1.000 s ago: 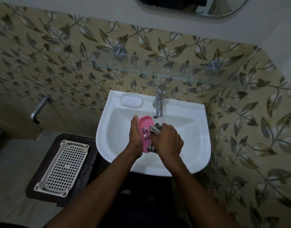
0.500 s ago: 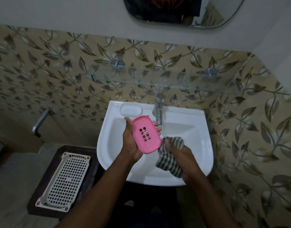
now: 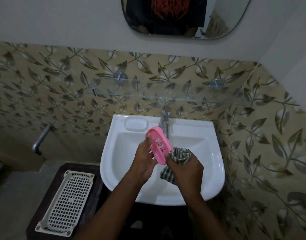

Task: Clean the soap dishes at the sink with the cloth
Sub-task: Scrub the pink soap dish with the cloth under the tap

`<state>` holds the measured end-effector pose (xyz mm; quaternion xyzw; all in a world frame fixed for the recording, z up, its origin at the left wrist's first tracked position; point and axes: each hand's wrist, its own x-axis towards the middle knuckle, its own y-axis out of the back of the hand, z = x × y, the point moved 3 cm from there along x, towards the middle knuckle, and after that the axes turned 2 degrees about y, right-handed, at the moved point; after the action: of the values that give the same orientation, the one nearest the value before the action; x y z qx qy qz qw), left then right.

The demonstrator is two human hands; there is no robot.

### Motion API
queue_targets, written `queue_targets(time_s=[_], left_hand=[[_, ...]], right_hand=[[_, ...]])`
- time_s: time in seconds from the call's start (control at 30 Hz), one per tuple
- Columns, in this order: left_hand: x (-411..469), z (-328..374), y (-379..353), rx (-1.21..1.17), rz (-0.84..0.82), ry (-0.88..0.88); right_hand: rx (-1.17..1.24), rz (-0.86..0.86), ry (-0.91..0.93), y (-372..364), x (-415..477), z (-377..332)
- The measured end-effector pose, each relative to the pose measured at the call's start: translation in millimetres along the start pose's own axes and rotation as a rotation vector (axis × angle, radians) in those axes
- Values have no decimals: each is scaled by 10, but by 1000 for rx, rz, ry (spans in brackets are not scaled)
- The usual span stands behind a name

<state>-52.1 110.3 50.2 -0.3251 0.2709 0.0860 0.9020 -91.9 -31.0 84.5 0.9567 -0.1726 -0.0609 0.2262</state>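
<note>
Left hand [image 3: 145, 159] grips the pink soap dish [image 3: 159, 147] tilted over the sink [image 3: 216, 163], its slotted face turned towards the cloth [image 3: 180, 155]. Right hand [image 3: 185, 168] bunches that cloth tight against the dish's edge, probably so drips land in the basin.

Occlusions and crops, sink view.
Left hand [image 3: 145, 159] fingers sit mostly behind the pink slotted plastic soap dish [image 3: 159, 146]; only the thumb and a few tips show. The dish's near end is covered by the right hand [image 3: 185, 169]. Most of the green-checked fabric cloth [image 3: 180, 154] is bunched inside that hand, so its full size is unreadable. Both hands cover the white ceramic sink's [image 3: 121, 153] drain, and the dish hides the chrome tap's [image 3: 165, 121] spout tip. The bottom edge cuts both forearms and the dark worktop [image 3: 79, 166]. The rounded wall mirror [image 3: 218, 23] is cropped at top. The leaf-pattern tiles [image 3: 278, 170] at right are blurred.
</note>
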Motion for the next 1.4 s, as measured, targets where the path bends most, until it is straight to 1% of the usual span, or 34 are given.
queue_targets(time_s=[0.1, 0.2, 0.27, 0.3, 0.37, 0.43, 0.53, 0.6, 0.63, 0.7, 0.8, 0.87, 0.93, 1.0, 1.1, 1.13, 1.23, 1.33, 1.4], left_hand=[[-69, 1, -48, -196, -75, 49], [-54, -8, -34, -298, -140, 86], [-120, 54, -48, -295, -155, 88], [-143, 90, -54, -277, -164, 80], [-174, 141, -64, -249, -179, 53], [-162, 117, -51, -216, -184, 33], [-139, 39, -60, -171, -199, 37], [-166, 6, -117, -162, -220, 33], [-174, 11, -132, -171, -217, 21], [-163, 13, -146, -238, -241, 27], [-81, 51, -54, -326, -272, 86], [-11, 18, 46, -293, -257, 115], [9, -44, 94, -279, -231, 120], [26, -112, 85, -247, -202, 107], [43, -123, 59, -169, -100, 72], [35, -82, 38, -189, -97, 66], [92, 31, 72, -278, -110, 130], [221, 40, 184, -220, -86, 134], [242, 14, 207, -183, -105, 131]], right_hand=[[-26, -24, 116, -20, -69, -36], [34, -174, 166, -56, -133, -77], [125, -277, 164, -43, -161, -110], [175, -295, 169, 3, -150, -145], [209, -273, 234, 155, -59, -268], [112, -236, 392, 277, 104, -444], [-223, -200, 681, 233, 316, -750], [-384, -199, 791, 123, 375, -856], [-424, -218, 817, 57, 367, -876], [-458, -244, 828, 0, 289, -806], [-464, -272, 877, 2, 79, -608], [-460, -295, 902, 26, -55, -500], [-471, -299, 888, 27, -44, -514], [-492, -253, 838, -23, 123, -607], [-469, -192, 779, -114, 340, -778], [-467, -201, 774, -132, 327, -794], [-464, -234, 793, -117, 58, -682], [-431, -231, 845, -45, -238, -467], [-419, -211, 836, -43, -217, -453]])
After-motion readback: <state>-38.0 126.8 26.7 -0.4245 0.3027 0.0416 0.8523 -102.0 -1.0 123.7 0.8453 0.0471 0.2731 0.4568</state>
